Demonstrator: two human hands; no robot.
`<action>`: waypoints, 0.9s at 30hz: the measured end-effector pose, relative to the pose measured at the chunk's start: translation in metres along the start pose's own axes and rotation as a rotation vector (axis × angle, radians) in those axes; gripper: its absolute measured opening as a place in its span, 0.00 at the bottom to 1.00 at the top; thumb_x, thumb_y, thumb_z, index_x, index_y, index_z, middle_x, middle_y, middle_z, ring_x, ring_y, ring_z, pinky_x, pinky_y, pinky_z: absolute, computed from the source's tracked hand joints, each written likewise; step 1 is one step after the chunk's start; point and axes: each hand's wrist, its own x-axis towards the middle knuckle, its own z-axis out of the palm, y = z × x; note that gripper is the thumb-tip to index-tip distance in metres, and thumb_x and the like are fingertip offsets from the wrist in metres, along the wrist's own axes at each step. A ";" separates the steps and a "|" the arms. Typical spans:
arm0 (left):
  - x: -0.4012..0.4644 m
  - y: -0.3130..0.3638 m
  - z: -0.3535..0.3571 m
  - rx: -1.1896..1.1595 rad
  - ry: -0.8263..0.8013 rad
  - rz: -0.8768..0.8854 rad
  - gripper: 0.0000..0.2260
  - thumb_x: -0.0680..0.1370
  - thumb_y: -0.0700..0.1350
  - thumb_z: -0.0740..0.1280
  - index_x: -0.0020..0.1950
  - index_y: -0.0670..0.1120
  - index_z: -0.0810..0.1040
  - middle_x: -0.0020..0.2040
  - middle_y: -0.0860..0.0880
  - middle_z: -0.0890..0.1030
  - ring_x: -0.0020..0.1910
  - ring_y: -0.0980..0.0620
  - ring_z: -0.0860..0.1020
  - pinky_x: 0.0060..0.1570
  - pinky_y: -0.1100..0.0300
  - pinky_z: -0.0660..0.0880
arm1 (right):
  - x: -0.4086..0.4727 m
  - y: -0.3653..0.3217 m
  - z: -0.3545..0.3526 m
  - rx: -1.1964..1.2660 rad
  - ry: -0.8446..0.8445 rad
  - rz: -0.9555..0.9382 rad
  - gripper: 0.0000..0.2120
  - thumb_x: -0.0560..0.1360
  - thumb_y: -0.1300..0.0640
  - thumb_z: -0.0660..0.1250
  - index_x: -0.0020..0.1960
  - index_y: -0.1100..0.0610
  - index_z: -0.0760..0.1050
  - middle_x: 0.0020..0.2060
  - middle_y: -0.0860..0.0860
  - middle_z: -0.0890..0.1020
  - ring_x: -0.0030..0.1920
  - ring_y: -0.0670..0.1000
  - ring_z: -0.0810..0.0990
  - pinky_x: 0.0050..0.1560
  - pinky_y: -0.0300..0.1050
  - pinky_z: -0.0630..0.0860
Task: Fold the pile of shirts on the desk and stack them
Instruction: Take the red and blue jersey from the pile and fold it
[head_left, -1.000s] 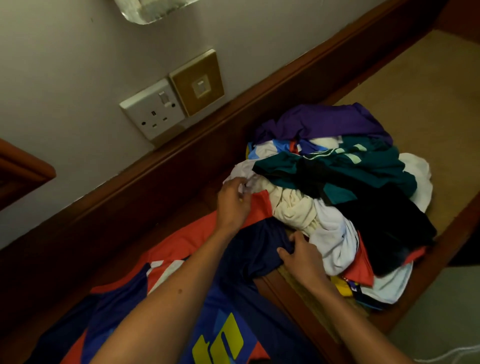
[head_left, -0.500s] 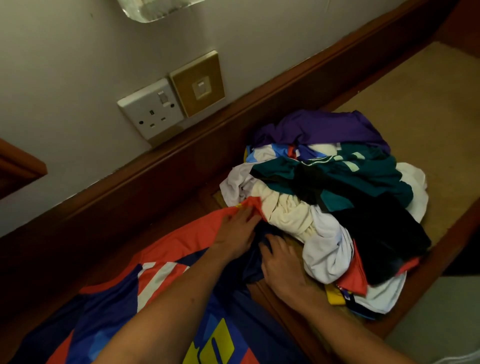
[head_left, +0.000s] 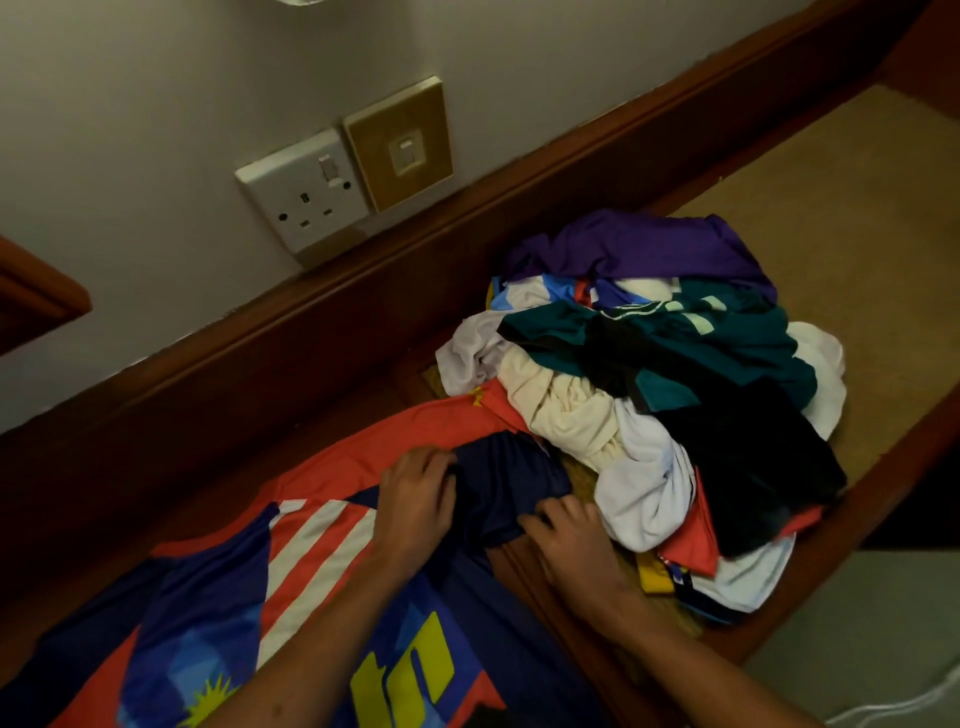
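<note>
A navy and red jersey (head_left: 218, 613) with white stripes and a yellow number lies spread across the desk at the lower left. My left hand (head_left: 415, 506) presses on its navy sleeve (head_left: 506, 488) near the red shoulder. My right hand (head_left: 571, 540) grips the sleeve's lower edge by the desk's front rim. To the right sits the pile of shirts (head_left: 670, 395): purple on top at the back, teal and black in the middle, cream and white at the front, red and yellow underneath.
The wooden desk (head_left: 862, 249) has a tan inlaid top and a raised back rail along the wall. A white socket (head_left: 304, 195) and a gold switch plate (head_left: 400, 143) are on the wall. Floor shows at the lower right.
Both hands drew back from the pile's edge toward me, along the jersey's sleeve. The left hand left the red shoulder tip and now lies on the navy sleeve.
</note>
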 end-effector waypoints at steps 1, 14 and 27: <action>-0.021 -0.004 0.002 0.039 -0.085 -0.026 0.16 0.73 0.52 0.62 0.59 0.51 0.73 0.59 0.46 0.78 0.56 0.42 0.78 0.47 0.49 0.75 | 0.004 0.003 -0.002 -0.011 -0.008 -0.015 0.12 0.68 0.57 0.59 0.43 0.53 0.81 0.37 0.51 0.77 0.39 0.54 0.73 0.35 0.47 0.66; -0.029 -0.014 -0.004 0.185 -0.750 -0.267 0.48 0.68 0.73 0.63 0.78 0.61 0.40 0.78 0.46 0.33 0.77 0.45 0.34 0.70 0.31 0.42 | 0.085 -0.021 -0.024 0.040 -0.231 -0.108 0.22 0.66 0.55 0.76 0.59 0.57 0.79 0.56 0.60 0.80 0.53 0.62 0.80 0.40 0.53 0.79; -0.011 -0.033 -0.013 0.098 -0.694 -0.483 0.42 0.73 0.68 0.64 0.78 0.63 0.42 0.78 0.46 0.32 0.77 0.41 0.34 0.69 0.30 0.46 | 0.133 -0.029 0.000 0.006 -0.472 0.124 0.34 0.81 0.41 0.54 0.79 0.59 0.52 0.77 0.65 0.48 0.78 0.63 0.43 0.76 0.61 0.47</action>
